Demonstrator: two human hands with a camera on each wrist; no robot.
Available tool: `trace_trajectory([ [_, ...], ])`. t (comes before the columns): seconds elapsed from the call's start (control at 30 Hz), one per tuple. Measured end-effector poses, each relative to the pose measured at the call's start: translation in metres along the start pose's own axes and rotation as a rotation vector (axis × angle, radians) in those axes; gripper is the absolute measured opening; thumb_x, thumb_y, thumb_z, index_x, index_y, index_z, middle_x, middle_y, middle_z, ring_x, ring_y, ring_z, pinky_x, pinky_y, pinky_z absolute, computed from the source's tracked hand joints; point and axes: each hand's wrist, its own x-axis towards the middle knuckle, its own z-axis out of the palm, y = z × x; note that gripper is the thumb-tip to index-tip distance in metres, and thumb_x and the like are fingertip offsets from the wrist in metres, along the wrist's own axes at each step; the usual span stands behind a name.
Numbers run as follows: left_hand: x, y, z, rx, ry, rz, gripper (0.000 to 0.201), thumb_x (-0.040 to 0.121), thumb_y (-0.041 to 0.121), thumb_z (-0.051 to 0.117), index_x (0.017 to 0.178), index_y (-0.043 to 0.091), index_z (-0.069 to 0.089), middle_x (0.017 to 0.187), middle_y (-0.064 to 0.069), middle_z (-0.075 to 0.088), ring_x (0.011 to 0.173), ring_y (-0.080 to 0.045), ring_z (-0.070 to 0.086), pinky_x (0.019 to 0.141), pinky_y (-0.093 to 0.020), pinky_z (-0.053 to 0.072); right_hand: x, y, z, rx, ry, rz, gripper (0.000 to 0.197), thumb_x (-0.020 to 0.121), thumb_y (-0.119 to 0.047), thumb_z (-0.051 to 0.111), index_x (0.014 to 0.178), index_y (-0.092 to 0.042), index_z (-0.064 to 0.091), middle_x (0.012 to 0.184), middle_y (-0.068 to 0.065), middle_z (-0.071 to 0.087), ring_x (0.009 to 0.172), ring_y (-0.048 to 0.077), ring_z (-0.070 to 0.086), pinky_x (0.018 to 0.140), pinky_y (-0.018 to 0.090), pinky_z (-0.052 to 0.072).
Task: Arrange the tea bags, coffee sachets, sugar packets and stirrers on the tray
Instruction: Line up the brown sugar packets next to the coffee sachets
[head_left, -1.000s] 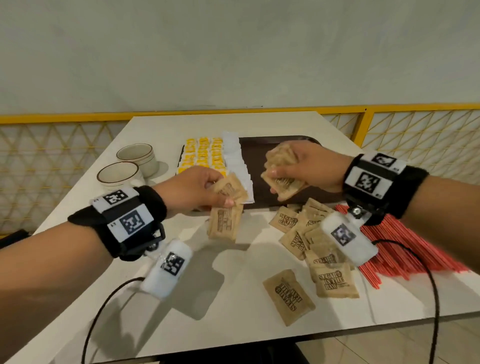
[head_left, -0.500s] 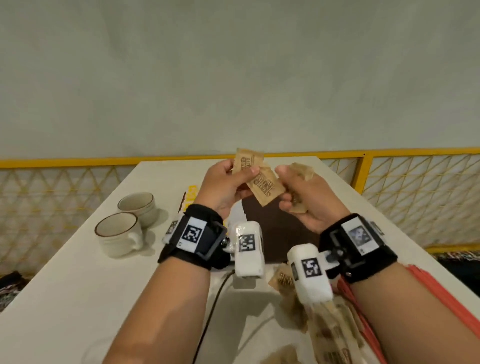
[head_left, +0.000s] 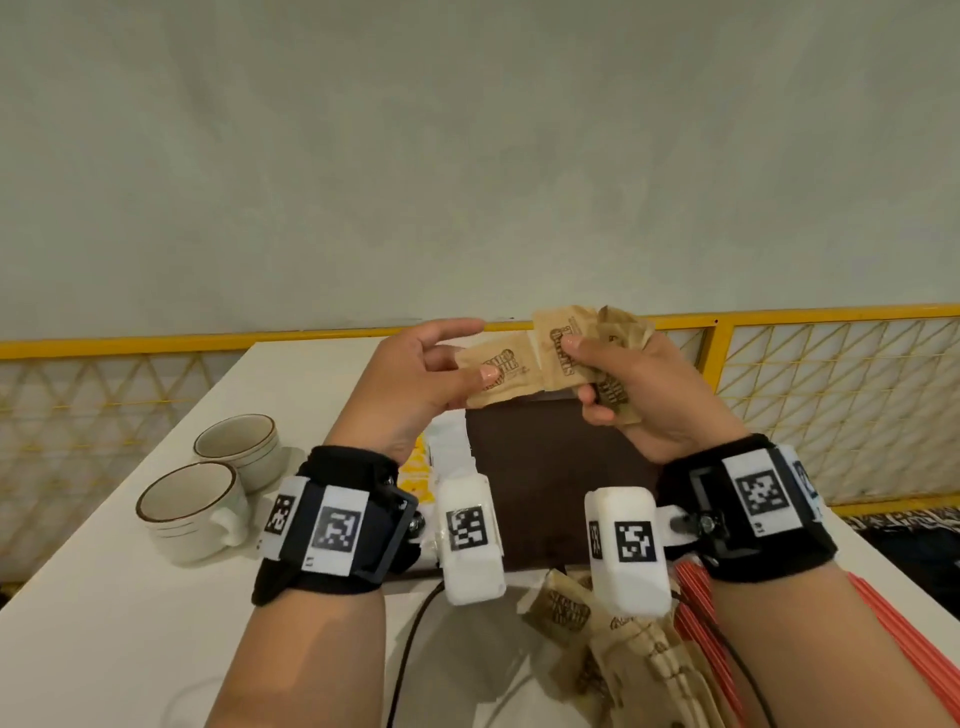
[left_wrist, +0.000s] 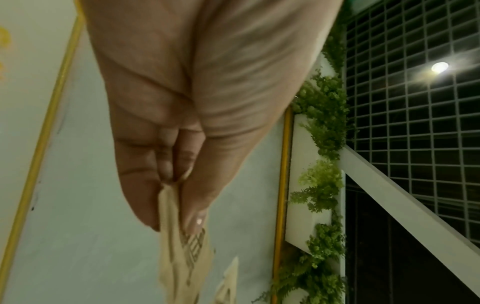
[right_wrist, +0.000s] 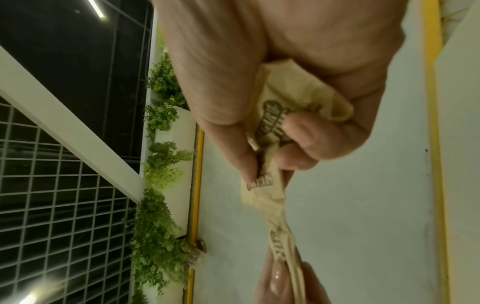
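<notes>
Near the surface's front edge, loose sugar packets (head_left: 563, 603) lie beside red stirrers (head_left: 691, 597), not yet on the tray (head_left: 545, 478). Above the tray, the left hand (head_left: 415, 384) pinches one packet (head_left: 493, 376) while the right hand (head_left: 639, 395) clutches a crumpled bunch (head_left: 597, 358). That bunch could slip and scatter, or crease, if the grip loosens during the handover.

Head view dim, soft, even; faint shadows of my arms on table (head_left: 130, 623) below wrists. Edges bend, railing (head_left: 779, 318) curves. Wrist views grainy, smeared; my palms blurred up close. Ceiling lamp (left_wrist: 439, 67) flares beside grid.
</notes>
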Motion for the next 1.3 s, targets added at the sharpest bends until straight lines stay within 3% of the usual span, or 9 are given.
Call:
trace_trajectory([
  [0.17,-0.003,0.006,0.006,-0.079,0.022,0.037,0.03,0.078,-0.002,0.07,0.101,0.016,0.067,0.088,-0.01,0.074,0.083,-0.022,0.07,0.079,-0.036,0.053,0.004,-0.005,0.01,-0.05,-0.087,-0.039,0.003,0.089,-0.008,0.061,0.091,-0.01,0.06,0.078,0.01,0.058,0.052,0.014,0.048,0.039,0.02,0.035],
  [0.3,-0.004,0.006,0.016,-0.404,-0.084,-0.039,0.021,0.091,0.001,0.052,0.109,-0.001,0.062,0.093,-0.011,0.072,0.084,-0.018,0.069,0.069,-0.024,0.057,0.004,-0.001,0.018,0.0,-0.03,-0.063,0.006,0.089,-0.006,0.061,0.087,-0.011,0.06,0.075,0.009,0.06,0.052,0.013,0.049,0.041,0.02,0.037],
  [0.47,-0.007,0.009,0.021,-0.629,-0.191,-0.227,0.04,0.088,0.023,0.05,0.12,-0.001,0.055,0.114,-0.019,0.065,0.104,-0.028,0.064,0.089,-0.039,0.054,0.0,-0.004,0.013,0.02,0.06,-0.137,0.006,0.09,-0.007,0.061,0.095,-0.011,0.062,0.086,0.012,0.062,0.055,0.013,0.048,0.043,0.021,0.038],
  [0.6,-0.011,0.005,0.031,-0.576,-0.219,-0.217,0.04,0.094,0.015,0.045,0.127,-0.006,0.051,0.124,-0.027,0.059,0.108,-0.036,0.061,0.097,-0.042,0.048,-0.003,-0.004,0.015,-0.032,0.067,-0.132,0.005,0.09,-0.006,0.062,0.09,-0.011,0.062,0.077,0.011,0.062,0.053,0.015,0.048,0.043,0.024,0.038],
  [0.87,-0.005,0.002,0.038,-0.612,0.002,-0.171,0.026,0.096,0.001,0.045,0.121,-0.004,0.05,0.106,-0.026,0.066,0.086,-0.032,0.07,0.076,-0.041,0.059,-0.006,-0.008,0.015,0.232,0.059,-0.023,0.011,0.096,-0.006,0.049,0.096,-0.007,0.06,0.076,0.011,0.07,0.058,0.018,0.066,0.039,0.022,0.047],
  [1.0,-0.005,0.002,0.041,-0.695,0.012,-0.153,0.031,0.098,0.01,0.046,0.125,-0.004,0.047,0.111,-0.025,0.065,0.095,-0.03,0.068,0.084,-0.044,0.056,-0.007,-0.005,0.014,0.274,0.021,0.003,0.007,0.091,-0.01,0.057,0.097,-0.01,0.056,0.083,0.009,0.063,0.053,0.012,0.056,0.033,0.017,0.032],
  [1.13,-0.004,0.003,0.04,-0.74,-0.001,-0.122,0.034,0.099,0.011,0.042,0.129,-0.005,0.045,0.112,-0.021,0.065,0.091,-0.026,0.068,0.084,-0.039,0.054,-0.006,-0.001,0.02,0.314,0.027,0.009,0.005,0.09,-0.009,0.058,0.09,-0.012,0.054,0.085,0.012,0.06,0.052,0.011,0.054,0.033,0.016,0.032],
  [1.23,-0.004,0.003,0.039,-0.726,-0.018,-0.1,0.042,0.101,0.015,0.038,0.134,-0.012,0.04,0.11,-0.022,0.062,0.077,-0.024,0.065,0.066,-0.034,0.056,-0.005,0.004,0.031,0.306,0.028,-0.001,0.018,0.092,-0.004,0.056,0.109,-0.01,0.055,0.087,0.015,0.064,0.052,0.013,0.056,0.036,0.018,0.037],
  [1.3,-0.004,0.003,0.04,-0.686,-0.07,-0.089,0.048,0.103,0.023,0.03,0.132,-0.013,0.04,0.117,-0.024,0.061,0.061,-0.019,0.056,0.055,-0.031,0.046,-0.005,0.008,0.039,0.251,0.051,-0.044,0.026,0.092,-0.001,0.055,0.117,-0.007,0.054,0.089,0.017,0.066,0.052,0.016,0.058,0.037,0.02,0.04],
])
